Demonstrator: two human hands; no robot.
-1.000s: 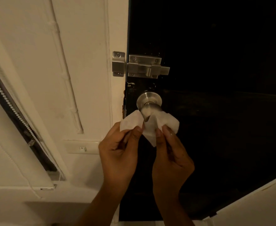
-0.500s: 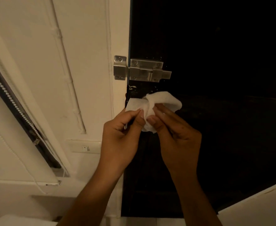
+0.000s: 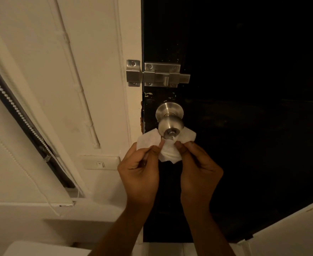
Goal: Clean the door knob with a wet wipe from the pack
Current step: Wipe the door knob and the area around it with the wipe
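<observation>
While the door knob [image 3: 170,124] is left bare on the black door [image 3: 244,126], the wet wipe [image 3: 167,151] is held stretched just beneath it, at its six o'clock. One edge is pinched by the left hand [image 3: 140,174] and the other by the right hand [image 3: 200,170]. A slide bolt [image 3: 161,75] is seen at the knob's twelve o'clock.
</observation>
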